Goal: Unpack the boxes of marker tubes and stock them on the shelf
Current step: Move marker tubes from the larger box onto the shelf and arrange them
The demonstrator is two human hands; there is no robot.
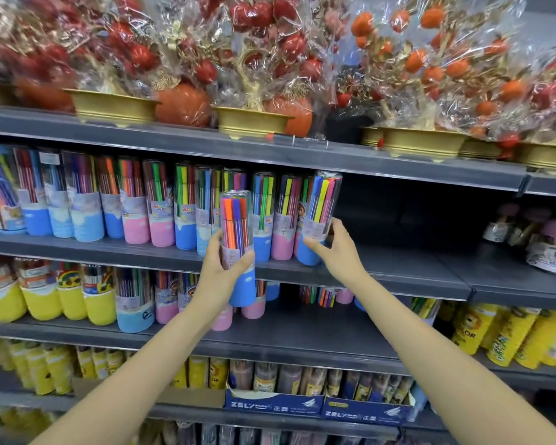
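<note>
Here, a marker tube with a blue base [239, 248] is gripped in the left hand [220, 263], the fingers and thumb curled round its lower middle; it is held upright in front of the shelf edge, clear of the row behind it. A second tube [318, 216] — also blue at the bottom and leaning a little to the right — is held by the right hand [336, 252], with the thumb laid across its front and the fingers wrapped behind its right side. This tube is set on the dark shelf [398, 268] at the right end of a row of tubes [142, 203] with blue and pink bases. To the right of it, bare shelf board is seen. On the shelf above, gold pots of red and orange ornaments in clear wrap [254, 59] are lined up. Below, yellow-based tubes [45, 297] are stocked at the left, and lower still two blue cartons [318, 407] are seen.
</note>
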